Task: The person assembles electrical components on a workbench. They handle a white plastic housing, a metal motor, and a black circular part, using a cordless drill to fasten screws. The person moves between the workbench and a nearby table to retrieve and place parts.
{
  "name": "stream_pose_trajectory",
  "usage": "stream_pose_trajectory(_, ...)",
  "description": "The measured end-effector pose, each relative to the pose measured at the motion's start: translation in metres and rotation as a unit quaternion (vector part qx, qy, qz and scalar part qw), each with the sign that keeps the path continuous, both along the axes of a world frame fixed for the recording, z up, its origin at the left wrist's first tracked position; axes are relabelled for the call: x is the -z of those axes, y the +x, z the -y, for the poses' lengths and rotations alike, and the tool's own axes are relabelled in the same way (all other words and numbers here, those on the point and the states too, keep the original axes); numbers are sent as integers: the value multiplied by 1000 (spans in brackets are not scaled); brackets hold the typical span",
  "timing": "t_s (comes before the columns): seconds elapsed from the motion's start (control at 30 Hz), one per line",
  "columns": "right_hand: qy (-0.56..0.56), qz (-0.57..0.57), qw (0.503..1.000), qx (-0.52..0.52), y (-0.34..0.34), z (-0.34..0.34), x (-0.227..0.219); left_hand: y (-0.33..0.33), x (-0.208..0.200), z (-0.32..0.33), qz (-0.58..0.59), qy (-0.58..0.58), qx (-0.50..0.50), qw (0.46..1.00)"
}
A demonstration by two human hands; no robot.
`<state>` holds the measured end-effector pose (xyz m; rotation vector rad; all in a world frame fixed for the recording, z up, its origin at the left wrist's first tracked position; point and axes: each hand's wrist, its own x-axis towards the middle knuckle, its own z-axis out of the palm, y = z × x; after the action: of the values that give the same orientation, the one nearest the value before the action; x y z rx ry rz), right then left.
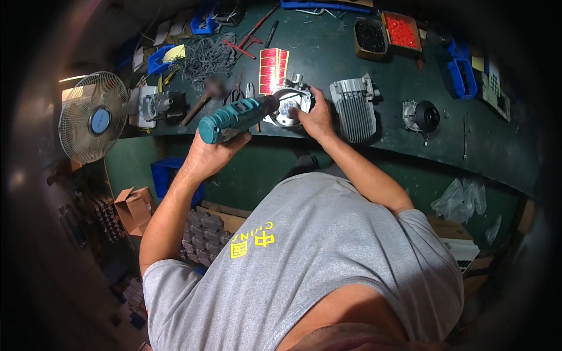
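Note:
My left hand [212, 157] is wrapped round the grip of a teal cordless drill [234, 119]. Its dark chuck end points right and meets the rim of a round, shiny metal housing [288, 109] at the bench's near edge. That housing is held by my right hand [317, 121], thumb over the inside and fingers behind its right side. To the right of this hand lies a finned grey metal casting [355, 111]. Farther right sits a small motor with a black fan wheel [422, 116]. The drill's tip and whatever it touches cannot be made out.
A hammer [202, 100], pliers [236, 96] and red sticker sheets [270, 67] lie behind the drill. Left are a tangle of grey wires [208, 60] and a desk fan [96, 120]. Boxes of black parts [370, 36] and red parts [401, 30] stand at the back, a blue bin [462, 79] at right.

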<state>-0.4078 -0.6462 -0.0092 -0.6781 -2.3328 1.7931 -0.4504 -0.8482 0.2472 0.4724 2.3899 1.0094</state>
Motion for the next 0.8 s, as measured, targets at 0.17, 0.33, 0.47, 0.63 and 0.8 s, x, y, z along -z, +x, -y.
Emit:
stream_pose_trajectory(0.17,-33,28,999,-12,1,-3,1,-7,4,-1,12,-22,4,1000)
stream_pose_trajectory(0.33,-32,52,998,-24,-1,-6,-7,-7,-2,-4,45,20,27,998)
stream_pose_trajectory(0.47,-38,40,998,-32,-1,-4,-8,-2,-9,8,31,24,13,999)
stream_pose_trajectory(0.63,-64,4,997,-49,-2,-3,-7,14,-18,30,-32,84,-74,993)
stream_pose_trajectory(0.8,-72,-10,997,-38,-5,-1,-20,-19,54,79,-19,-116,-45,992)
